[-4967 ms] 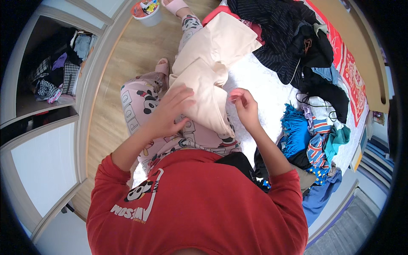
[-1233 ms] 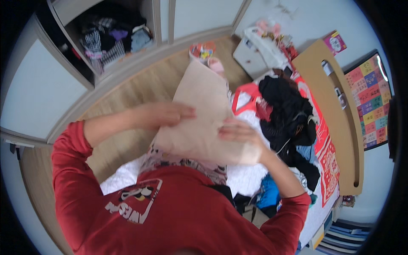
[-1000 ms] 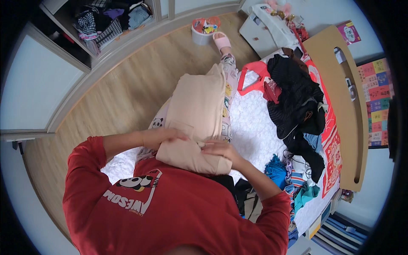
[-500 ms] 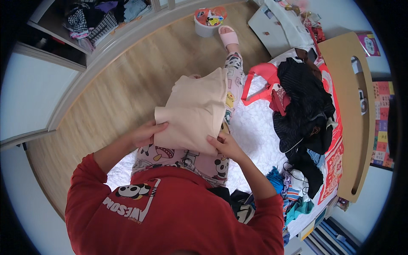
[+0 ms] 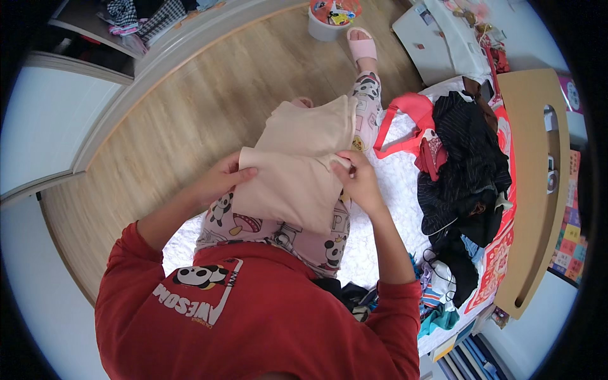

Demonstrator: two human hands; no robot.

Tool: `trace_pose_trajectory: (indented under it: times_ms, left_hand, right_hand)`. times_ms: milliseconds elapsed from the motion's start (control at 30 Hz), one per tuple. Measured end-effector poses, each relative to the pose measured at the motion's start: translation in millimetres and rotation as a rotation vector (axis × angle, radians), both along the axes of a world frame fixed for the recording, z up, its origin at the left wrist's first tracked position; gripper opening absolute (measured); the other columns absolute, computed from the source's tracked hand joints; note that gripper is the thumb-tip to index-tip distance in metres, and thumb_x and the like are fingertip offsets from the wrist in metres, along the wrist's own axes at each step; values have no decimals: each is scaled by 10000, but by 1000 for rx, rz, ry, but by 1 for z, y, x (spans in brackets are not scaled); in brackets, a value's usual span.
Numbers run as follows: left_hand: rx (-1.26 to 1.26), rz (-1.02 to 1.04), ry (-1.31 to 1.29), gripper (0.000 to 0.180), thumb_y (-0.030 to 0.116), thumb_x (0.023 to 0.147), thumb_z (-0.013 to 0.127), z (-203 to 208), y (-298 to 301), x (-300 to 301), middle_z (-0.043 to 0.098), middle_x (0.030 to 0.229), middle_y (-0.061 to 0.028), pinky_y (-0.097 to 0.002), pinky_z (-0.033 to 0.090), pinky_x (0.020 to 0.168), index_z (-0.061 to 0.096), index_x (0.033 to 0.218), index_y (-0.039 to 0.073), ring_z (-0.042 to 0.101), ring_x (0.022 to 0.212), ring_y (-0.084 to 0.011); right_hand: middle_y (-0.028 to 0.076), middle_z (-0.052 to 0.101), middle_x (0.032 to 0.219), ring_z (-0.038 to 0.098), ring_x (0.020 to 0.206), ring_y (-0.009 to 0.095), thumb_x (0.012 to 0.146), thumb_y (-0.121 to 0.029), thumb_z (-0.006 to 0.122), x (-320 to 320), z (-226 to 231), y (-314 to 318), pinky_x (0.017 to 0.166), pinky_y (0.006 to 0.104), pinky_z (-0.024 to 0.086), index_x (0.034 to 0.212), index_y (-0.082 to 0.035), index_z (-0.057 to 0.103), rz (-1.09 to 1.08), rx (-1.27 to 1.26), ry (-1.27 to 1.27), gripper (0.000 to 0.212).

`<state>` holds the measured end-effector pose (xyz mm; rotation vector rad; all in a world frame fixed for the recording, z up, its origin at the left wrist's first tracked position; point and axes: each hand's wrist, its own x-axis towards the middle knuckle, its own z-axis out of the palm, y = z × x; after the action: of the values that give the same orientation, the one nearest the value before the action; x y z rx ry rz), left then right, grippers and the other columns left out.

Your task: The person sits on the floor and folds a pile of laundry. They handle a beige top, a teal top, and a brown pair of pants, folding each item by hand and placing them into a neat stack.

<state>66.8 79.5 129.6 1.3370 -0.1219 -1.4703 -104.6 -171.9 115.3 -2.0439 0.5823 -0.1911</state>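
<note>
A plain beige garment (image 5: 288, 193), partly folded over itself, lies across my lap on the panda-print trousers (image 5: 329, 250). I cannot tell its exact kind. My left hand (image 5: 229, 177) grips its left edge, thumb on top and fingers beneath. At the right side, my right hand (image 5: 361, 180) pinches the fold, where the cloth is bunched and slightly lifted. The far part of the garment spreads over my knees.
To the right on the white bedspread (image 5: 399, 234) lie a coral-red strappy garment (image 5: 411, 107), a dark striped garment (image 5: 462, 158) and a mixed heap of clothes (image 5: 440, 285). A wooden headboard (image 5: 529, 196) stands beyond. A white bucket (image 5: 326, 28) and an open wardrobe drawer (image 5: 95, 35) are ahead.
My right hand has moved up along the garment's right edge and now pinches the fold there. The left hand still grips the left edge. The view has shifted slightly.
</note>
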Motion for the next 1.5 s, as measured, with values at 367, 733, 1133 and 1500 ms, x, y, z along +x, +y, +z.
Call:
trace_pose_trajectory:
  times_ms: [367, 733, 1133, 1500]
  left_hand:
    - [152, -125, -852, 455, 86, 783, 578, -12, -13, 9, 480, 1218, -140, -384, 407, 929, 419, 1204, 15, 485, 1117, -241]
    - [-766, -847, -1695, 383, 138, 805, 464, -31, -4, 34, 403, 1328, -100, -454, 243, 1049, 479, 1186, 100, 339, 1264, -292]
    - [-176, 64, -396, 430, 172, 797, 616, -4, -84, 69, 570, 1083, -94, -295, 417, 906, 486, 1170, 0, 519, 1049, -161]
    - [-292, -290, -587, 555, 56, 752, 524, 98, -147, 127, 489, 1171, -40, -277, 417, 849, 359, 1282, 53, 475, 1049, -99]
  right_hand:
    - [72, 565, 867, 513, 688, 133, 782, -69, 617, -3, -11, 6, 581, 253, 426, 920, -24, 588, -158, 77, -10, 148]
    - [93, 460, 1233, 389, 1208, 288, 630, -36, 595, -14, 10, 15, 1031, 487, 244, 1098, -115, 547, 556, -543, -80, 477]
    - [105, 553, 1109, 537, 1021, 212, 790, -111, 577, 31, 7, -12, 881, 313, 418, 1119, 9, 507, -39, 319, -76, 357]
    - [88, 585, 1019, 568, 937, 155, 776, 16, 516, 61, 113, -80, 806, 270, 448, 1174, 35, 448, 19, 603, -129, 404]
